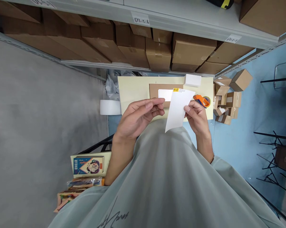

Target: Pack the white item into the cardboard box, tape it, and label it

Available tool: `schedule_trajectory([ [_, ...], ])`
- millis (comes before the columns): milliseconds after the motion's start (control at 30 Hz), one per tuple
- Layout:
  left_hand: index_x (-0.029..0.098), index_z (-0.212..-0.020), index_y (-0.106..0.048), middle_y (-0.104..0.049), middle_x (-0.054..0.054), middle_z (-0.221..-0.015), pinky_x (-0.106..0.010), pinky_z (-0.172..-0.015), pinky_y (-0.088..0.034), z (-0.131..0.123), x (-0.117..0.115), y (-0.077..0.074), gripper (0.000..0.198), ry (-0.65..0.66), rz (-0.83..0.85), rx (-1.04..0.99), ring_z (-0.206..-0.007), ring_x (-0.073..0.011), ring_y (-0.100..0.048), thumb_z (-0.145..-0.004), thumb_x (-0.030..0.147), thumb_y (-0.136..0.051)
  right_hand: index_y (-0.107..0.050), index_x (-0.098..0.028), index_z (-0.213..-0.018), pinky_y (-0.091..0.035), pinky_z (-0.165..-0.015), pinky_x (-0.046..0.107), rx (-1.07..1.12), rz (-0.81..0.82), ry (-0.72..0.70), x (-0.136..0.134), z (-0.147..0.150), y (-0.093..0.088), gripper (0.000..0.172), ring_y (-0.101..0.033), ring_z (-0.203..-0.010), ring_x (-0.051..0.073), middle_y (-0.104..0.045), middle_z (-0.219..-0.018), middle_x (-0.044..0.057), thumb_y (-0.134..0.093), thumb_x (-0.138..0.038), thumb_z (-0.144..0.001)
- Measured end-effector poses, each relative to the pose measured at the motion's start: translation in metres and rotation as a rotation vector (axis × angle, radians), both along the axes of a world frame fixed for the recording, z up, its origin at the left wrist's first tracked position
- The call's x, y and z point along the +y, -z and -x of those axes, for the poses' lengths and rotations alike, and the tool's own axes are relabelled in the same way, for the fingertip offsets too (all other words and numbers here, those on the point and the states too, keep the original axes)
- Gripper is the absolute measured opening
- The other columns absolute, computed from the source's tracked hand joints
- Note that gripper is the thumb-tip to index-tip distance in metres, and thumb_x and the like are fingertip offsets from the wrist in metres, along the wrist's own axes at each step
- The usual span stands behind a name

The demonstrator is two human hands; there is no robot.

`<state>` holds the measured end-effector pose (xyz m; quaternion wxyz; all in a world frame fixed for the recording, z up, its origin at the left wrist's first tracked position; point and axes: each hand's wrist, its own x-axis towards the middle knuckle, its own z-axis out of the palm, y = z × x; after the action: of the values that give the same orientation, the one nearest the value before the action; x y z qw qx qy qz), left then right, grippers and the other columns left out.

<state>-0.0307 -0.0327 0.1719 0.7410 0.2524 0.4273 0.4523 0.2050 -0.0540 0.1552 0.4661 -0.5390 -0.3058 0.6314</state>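
Right hand: right hand (198, 116) pinches the right edge of a white paper slip (178, 109) between thumb and fingers, so the sheet stands up facing the person
Left hand: left hand (139, 117) sits just left of the slip, fingers curled in, fingertips (158, 107) near its left edge; whether they touch it or pinch a smaller strip, I cannot tell
Slip: held in the air between both hands, above the table, tilted; a yellow mark and small print run along its top edge, likely a label kept clear of the fingers
Just beyond the hands: flat brown cardboard piece (165, 90) with a white sheet on it lies on the pale yellow table (133, 90), within easy reach
Right of the right hand: orange tape dispenser (201, 100) on the table; further out, small cardboard boxes (228, 98) piled on the blue floor
Further ahead: white box (192, 80), then a shelf of brown cartons (157, 50)
Left, below the left arm: colourful books (88, 166) stacked
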Motion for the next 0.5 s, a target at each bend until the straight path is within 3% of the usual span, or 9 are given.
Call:
schedule_trajectory([
  [500,0.021,-0.098,-0.091,-0.082,-0.009,-0.092,-0.044,-0.088,-0.069,0.0018,-0.0028,-0.0024,0.031,-0.015,0.004,0.027,-0.09,-0.0263,-0.079,-0.083,0.046,-0.098,-0.068,-0.028,-0.081,-0.056,-0.064,0.031,-0.004,-0.004,0.003,-0.0018,0.0006,-0.0023,0.048,-0.059,-0.071,0.015,-0.06,-0.078,-0.003,-0.099,-0.065,-0.075],
])
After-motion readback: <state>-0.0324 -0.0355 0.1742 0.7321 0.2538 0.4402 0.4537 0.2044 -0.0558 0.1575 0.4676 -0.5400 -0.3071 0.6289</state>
